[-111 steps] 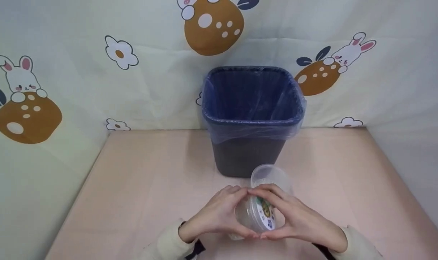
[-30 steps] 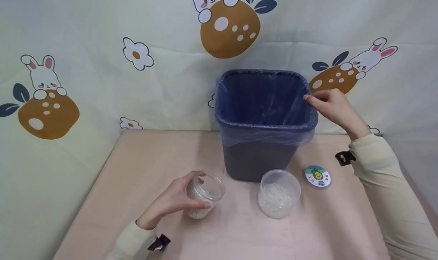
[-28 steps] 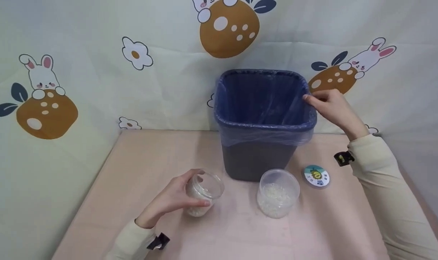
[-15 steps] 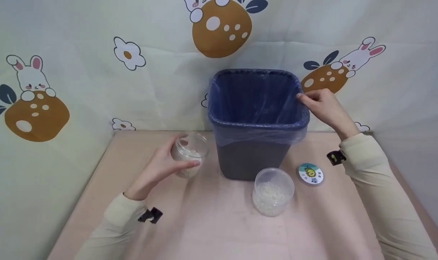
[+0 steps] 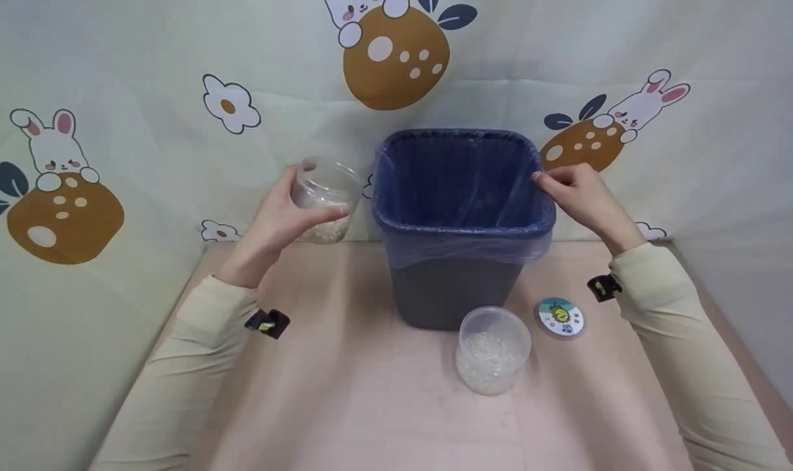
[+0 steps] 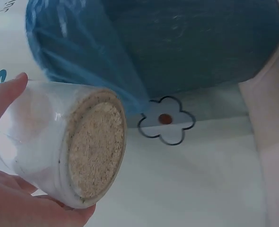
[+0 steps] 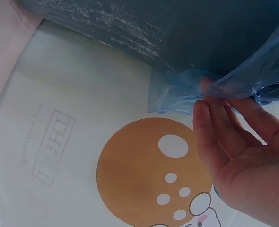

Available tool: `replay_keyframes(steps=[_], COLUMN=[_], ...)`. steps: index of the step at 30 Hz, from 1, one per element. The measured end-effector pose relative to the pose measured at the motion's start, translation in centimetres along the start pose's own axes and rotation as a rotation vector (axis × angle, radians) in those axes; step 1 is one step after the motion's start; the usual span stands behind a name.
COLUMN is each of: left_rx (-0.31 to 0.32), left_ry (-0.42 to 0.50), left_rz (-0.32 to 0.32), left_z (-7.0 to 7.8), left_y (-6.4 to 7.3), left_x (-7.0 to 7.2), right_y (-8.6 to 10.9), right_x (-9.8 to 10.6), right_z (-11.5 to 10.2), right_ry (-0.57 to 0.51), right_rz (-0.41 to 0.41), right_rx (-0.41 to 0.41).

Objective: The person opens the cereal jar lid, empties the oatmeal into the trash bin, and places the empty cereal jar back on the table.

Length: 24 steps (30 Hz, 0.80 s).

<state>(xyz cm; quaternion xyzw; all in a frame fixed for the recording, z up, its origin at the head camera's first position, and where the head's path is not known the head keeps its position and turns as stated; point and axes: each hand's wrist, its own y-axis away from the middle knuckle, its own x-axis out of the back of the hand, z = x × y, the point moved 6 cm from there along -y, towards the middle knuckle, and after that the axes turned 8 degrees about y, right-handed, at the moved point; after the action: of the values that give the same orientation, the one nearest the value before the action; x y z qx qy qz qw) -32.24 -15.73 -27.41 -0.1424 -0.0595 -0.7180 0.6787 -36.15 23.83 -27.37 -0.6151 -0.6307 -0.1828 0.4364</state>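
Jar (image 5: 323, 201) clamped mouth-up in the grip of the left hand (image 5: 275, 214) at the bin's (image 5: 455, 291) nine o'clock, likely keeping its grains (image 5: 331, 230) in, while the right hand (image 5: 585, 197) pinches the rim (image 5: 465, 229) at three, probably for steadiness.

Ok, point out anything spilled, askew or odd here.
Nothing stands out: the bin and tub stand upright, the lid lies flat beside them, the left hand grips the jar, and no spill shows.
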Motion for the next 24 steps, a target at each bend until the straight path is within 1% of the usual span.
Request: replay_keyframes(steps=[5, 7, 10, 14, 17, 22, 24], left_rx=[-0.059, -0.088, -0.119, -0.139, -0.164, -0.217, -0.223], left_ry=[-0.061, -0.106, -0.215, -0.404, -0.516, -0.634, -0.671], left_rz=[0.046, 0.052, 0.054, 0.035, 0.012, 0.002, 0.005], left_z=[3.1, 4.3, 5.7, 7.0, 7.8, 9.1, 9.4], left_y=[-1.5, -1.9, -2.5, -2.9, -3.2, -3.9, -4.3], left_x=[0.1, -0.2, -0.8, -2.1, -3.3, -4.4, -4.7], right_y=[0.0, 0.0, -0.1, -0.1, -0.1, 0.1, 0.1], right_x=[0.2, 0.2, 0.1, -0.2, -0.3, -0.2, -0.1], right_z=[0.0, -0.1, -0.1, -0.1, -0.2, -0.3, -0.2], right_ry=[0.001, 0.0, 0.001, -0.002, -0.014, -0.008, -0.004], right_rz=[-0.01, -0.012, -0.014, -0.015, -0.02, -0.018, -0.015], right_rx=[-0.003, -0.006, -0.006, 0.002, 0.006, 0.018, 0.02])
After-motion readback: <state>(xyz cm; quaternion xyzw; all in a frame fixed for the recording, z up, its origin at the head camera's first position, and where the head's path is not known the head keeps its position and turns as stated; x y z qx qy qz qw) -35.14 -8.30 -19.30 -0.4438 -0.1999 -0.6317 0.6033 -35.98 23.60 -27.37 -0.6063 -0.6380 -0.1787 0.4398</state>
